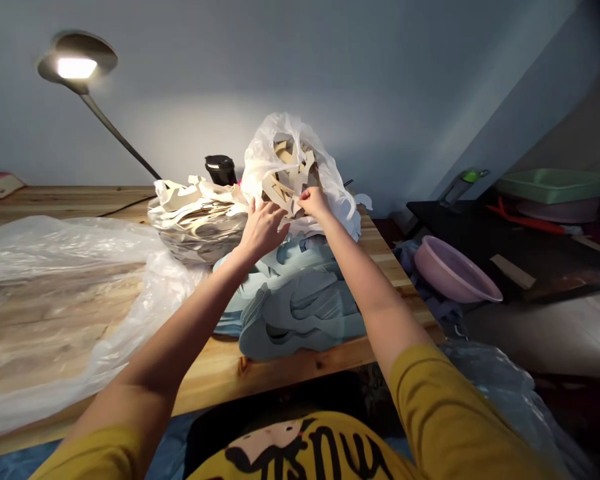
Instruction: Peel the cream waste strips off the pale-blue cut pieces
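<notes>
My left hand (263, 228) rests with spread fingers against the front of a white plastic bag (260, 167), beside the tan cut-out pieces (285, 175) that fill it. My right hand (314, 203) pinches the bag's lower edge, just right of those pieces. A stack of cream cut-outs (195, 220) on shiny backing lies left of my left hand. Below both hands sits a pile of pale blue-grey shoe-sole-shaped cut-outs (300, 313). All of these are on a wooden table (215, 370).
A clear plastic sheet (65, 300) covers the table's left side. Behind the bag stand a black cup (221, 170) and a desk lamp (77, 67). Right of the table are a pink plastic basin (455, 270) and a green tray (555, 187).
</notes>
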Motion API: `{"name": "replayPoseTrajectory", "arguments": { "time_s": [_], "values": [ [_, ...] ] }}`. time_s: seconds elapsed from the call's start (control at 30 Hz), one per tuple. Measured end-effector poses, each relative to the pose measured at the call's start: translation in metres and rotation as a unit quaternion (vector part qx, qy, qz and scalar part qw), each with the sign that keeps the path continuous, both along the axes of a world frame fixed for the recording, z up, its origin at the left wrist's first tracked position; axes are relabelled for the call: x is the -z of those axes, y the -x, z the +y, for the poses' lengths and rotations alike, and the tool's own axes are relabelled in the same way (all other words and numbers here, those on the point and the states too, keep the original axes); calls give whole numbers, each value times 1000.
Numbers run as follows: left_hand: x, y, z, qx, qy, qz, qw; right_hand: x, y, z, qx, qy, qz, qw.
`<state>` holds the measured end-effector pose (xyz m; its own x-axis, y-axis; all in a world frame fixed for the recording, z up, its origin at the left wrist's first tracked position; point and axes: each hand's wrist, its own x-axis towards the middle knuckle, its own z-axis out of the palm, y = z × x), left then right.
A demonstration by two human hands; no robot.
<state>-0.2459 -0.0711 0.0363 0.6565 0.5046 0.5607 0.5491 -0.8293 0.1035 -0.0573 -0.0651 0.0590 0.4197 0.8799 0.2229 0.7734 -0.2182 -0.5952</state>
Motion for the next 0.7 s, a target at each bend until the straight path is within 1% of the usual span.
{"name": "replayPoseTrajectory", "arguments": {
  "time_s": [0.1, 0.17, 0.27, 0.37, 0.43, 0.5, 0.57, 0.6, 0.63, 0.7],
  "values": [
    [3, 7, -8, 11, -4, -28, 1000, -20, -5, -13, -10, -73, 11, 997],
    [1, 13, -16, 30, -6, -60, 998, -36, -9, -34, -22, -116, -10, 993],
    [-6, 20, -35, 72, -23, -106, 991, -52, -8, -85, -71, -147, -4, 987],
    [-14, 20, -58, 133, -53, -109, 984, -55, 2, -150, -165, -129, 61, 976],
    [-15, 17, -74, 184, -65, -91, 977, -50, 10, -191, -212, -108, 114, 965],
    [-12, 15, -90, 247, -70, -69, 964, -40, 16, -227, -224, -89, 163, 957],
    [-5, 16, -107, 304, -80, -54, 948, -25, 18, -255, -209, -85, 209, 952],
    [0, 18, -116, 323, -90, -52, 941, -15, 18, -267, -194, -90, 235, 948],
    [6, 19, -126, 331, -105, -55, 936, -5, 17, -278, -179, -92, 265, 943],
    [19, 24, -146, 324, -144, -76, 932, 18, 14, -298, -150, -76, 331, 928]
  ]
}}
